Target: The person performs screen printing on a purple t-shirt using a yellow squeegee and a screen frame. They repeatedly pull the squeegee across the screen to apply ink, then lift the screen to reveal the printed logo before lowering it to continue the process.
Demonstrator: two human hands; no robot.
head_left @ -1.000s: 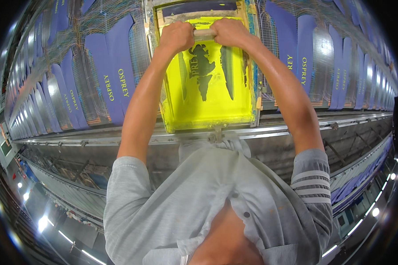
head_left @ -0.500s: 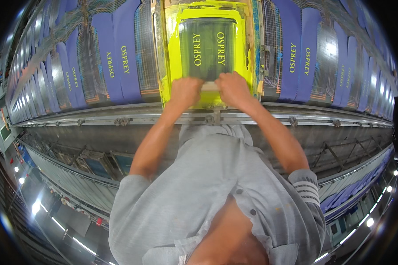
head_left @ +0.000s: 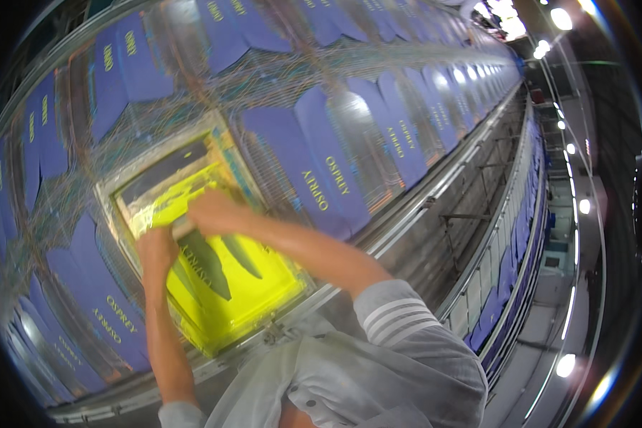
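My left hand (head_left: 158,246) and my right hand (head_left: 211,211) are both closed on the pale handle of a squeegee (head_left: 183,227). They are at the upper part of a rectangular printing screen (head_left: 110,199), whose inside is coated in bright yellow ink (head_left: 230,317). Dark patches show through the ink below the squeegee, with lettering faintly visible on one. The blade's lower edge is hidden by the hands and ink. Purple fabric pieces with yellow lettering (head_left: 267,135) lie on both sides of the screen.
More purple pieces (head_left: 132,85) lie in long rows along the printing table, which runs away to the upper right. A metal rail (head_left: 432,201) follows its near edge. Below and right runs another rack or bench (head_left: 510,271) with purple pieces, under strip lights.
From one second to half a second ago, both hands drew the squeegee toward my body. Since then they have moved back to the screen's far part, smearing ink over it. The view has swung sharply.
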